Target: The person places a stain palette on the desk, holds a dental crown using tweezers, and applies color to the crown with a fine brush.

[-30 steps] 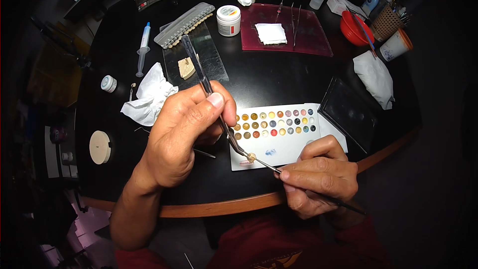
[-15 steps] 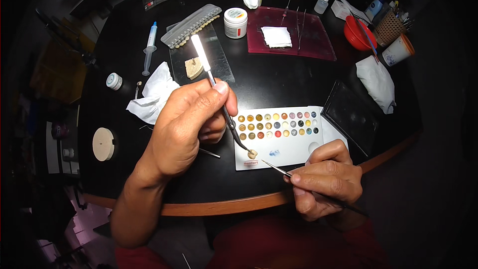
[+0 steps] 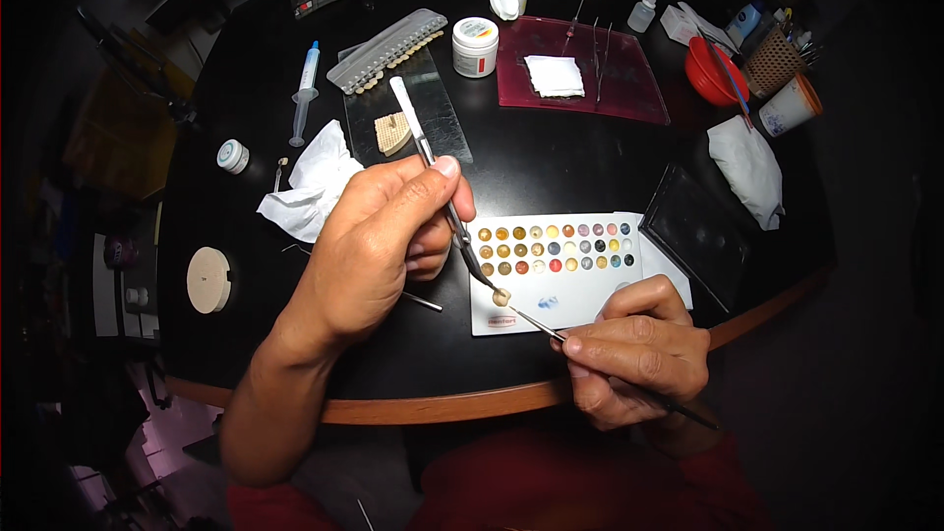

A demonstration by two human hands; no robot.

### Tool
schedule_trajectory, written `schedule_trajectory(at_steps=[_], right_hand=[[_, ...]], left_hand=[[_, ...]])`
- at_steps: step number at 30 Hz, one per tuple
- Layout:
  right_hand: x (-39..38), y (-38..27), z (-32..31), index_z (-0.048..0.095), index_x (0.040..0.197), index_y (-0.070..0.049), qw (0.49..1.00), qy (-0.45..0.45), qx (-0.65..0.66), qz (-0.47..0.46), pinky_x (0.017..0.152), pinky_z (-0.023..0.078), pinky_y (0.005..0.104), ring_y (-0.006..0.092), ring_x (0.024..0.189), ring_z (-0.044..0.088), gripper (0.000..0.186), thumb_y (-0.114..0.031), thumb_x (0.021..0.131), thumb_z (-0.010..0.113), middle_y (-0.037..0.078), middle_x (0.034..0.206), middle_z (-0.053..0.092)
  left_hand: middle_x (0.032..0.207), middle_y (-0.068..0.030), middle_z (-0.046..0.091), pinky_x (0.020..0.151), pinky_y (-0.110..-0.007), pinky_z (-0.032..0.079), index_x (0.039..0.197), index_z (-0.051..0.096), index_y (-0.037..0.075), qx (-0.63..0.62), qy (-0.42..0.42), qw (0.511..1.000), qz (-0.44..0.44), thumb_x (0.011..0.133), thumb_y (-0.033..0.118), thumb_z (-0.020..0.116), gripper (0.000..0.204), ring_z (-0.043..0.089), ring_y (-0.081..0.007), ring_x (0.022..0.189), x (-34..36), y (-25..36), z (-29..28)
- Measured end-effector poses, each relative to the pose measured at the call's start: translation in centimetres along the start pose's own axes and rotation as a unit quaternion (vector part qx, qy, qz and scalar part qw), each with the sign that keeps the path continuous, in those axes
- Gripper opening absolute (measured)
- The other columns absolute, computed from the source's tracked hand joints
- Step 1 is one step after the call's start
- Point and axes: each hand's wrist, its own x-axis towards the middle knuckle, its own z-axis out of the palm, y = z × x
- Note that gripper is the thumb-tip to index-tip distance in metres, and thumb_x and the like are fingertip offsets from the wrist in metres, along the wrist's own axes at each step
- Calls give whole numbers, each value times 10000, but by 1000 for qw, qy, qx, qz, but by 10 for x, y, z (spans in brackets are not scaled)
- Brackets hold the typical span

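My left hand (image 3: 369, 241) is closed around slim metal tweezers (image 3: 411, 116), whose dark curved tips point down toward me. At those tips a small cream tooth crown (image 3: 501, 298) is held above the white palette (image 3: 590, 302). My right hand (image 3: 644, 349) pinches a fine paintbrush (image 3: 543, 326) with a dark handle. The brush tip meets the crown or lies right against it. Rows of coloured paint wells fill the palette's upper part, and a blue smear (image 3: 548, 303) marks its bare lower area.
Left of the palette lie a crumpled white tissue (image 3: 315, 182), a round beige block (image 3: 208, 280) and a syringe (image 3: 306, 93). Farther back are a shade guide (image 3: 388, 49), a white jar (image 3: 475, 47) and a dark red plate (image 3: 629, 88). A black lid (image 3: 698, 236) borders the palette's right.
The brush tip has moved left and up, from just beside the crown to the crown itself. The crown looks slightly turned in the tweezers. The whole view has shifted a little.
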Motion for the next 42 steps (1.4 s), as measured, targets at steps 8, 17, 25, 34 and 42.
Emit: schedule_trajectory(at_steps=[8, 17, 25, 34, 42], right_hand=[[-1, 4, 6, 794, 1012, -77, 1000, 14, -2, -15, 672, 472, 276, 162, 689, 600, 244, -34, 773, 775, 34, 844, 805], [1, 3, 4, 801, 1088, -45, 999, 39, -15, 4, 692, 502, 312, 211, 788, 620, 303, 20, 793, 815, 70, 926, 774], [13, 4, 15, 799, 1037, -36, 992, 78, -92, 31, 724, 510, 352, 238, 810, 617, 335, -47, 707, 853, 79, 870, 703], [22, 6, 29, 775, 981, -20, 991, 89, -88, 42, 736, 510, 382, 249, 802, 621, 326, -62, 670, 863, 84, 852, 685], [22, 4, 26, 777, 983, -15, 992, 79, -87, 43, 726, 499, 367, 240, 794, 614, 318, -50, 672, 832, 81, 846, 683]], left_hand=[[649, 82, 371, 547, -245, 267, 986, 622, 30, -12, 4, 1000, -7, 1165, 329, 477, 377, 280, -35, 587, 0, 0, -2], [635, 77, 336, 545, -238, 257, 947, 590, 42, -33, 21, 999, -23, 1158, 330, 442, 387, 276, -43, 561, -1, 2, 2], [668, 61, 395, 571, -235, 294, 994, 623, 31, -22, -1, 999, 25, 1167, 303, 447, 368, 316, -38, 605, -2, -3, 4], [686, 53, 434, 591, -236, 294, 1003, 633, 23, 6, -3, 999, 47, 1170, 309, 446, 381, 342, -36, 625, -7, -1, 9], [690, 52, 441, 594, -239, 297, 1011, 639, 19, 7, -10, 998, 64, 1169, 285, 451, 362, 352, -36, 631, -7, -2, 10]])
